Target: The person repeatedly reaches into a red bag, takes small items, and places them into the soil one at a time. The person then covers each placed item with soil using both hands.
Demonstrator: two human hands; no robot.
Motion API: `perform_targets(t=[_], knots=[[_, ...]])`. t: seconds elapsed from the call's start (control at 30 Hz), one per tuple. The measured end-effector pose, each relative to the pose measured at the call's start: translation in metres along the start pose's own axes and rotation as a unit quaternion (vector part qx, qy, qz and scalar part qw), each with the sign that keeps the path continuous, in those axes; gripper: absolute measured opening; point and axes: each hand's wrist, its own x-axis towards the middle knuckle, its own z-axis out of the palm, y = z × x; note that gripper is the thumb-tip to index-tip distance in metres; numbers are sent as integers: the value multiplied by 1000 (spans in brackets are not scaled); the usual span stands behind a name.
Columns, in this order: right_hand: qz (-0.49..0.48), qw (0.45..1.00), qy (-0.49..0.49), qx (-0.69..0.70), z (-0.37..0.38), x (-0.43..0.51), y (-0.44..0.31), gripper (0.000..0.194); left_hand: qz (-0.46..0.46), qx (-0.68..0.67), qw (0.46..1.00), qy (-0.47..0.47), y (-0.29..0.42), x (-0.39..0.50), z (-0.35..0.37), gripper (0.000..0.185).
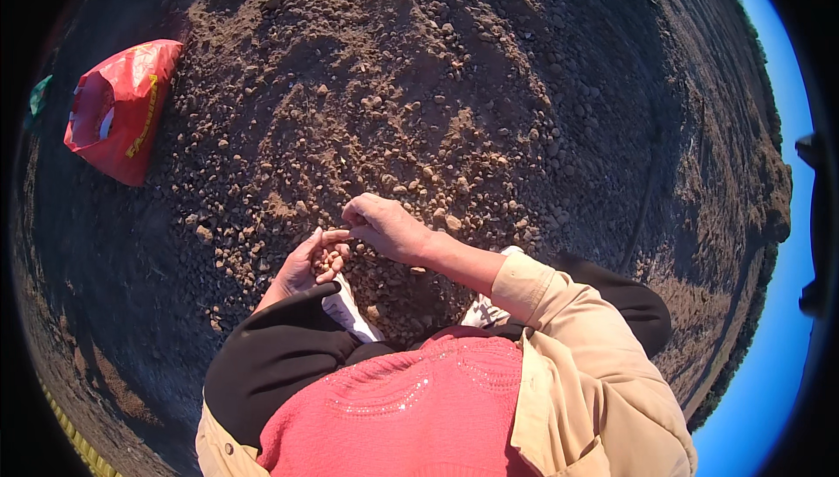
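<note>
My left hand [313, 263] is cupped palm up above my left shoe, its curled fingers around several small tan lumps [330, 260] that look like peanuts in their shells. My right hand [387, 228] meets the fingertips of the left, its thumb and fingers bent close together; whether something small is pinched between them cannot be seen. Below and in front of both hands lies dry brown soil [406, 116] strewn with many small clods, stones or similar lumps.
A red plastic bag [141, 103] with yellow lettering stands at the left on the soil, its mouth open. Beyond it is a piece of green material [39, 95]. My white shoes [347, 313] rest on the ground between my bent knees. A larger clod [453, 222] lies right of my hands.
</note>
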Motion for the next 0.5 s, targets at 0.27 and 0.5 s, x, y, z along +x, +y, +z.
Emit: perform_targets(t=[0.27,0.5], knots=[[233,908,156,-312,-110,-58,74,20,-32,71,997,23,-4,-4,0,27],[170,894,161,-383,-118,-105,123,12,-11,80,997,12,-1,4,-9,23]])
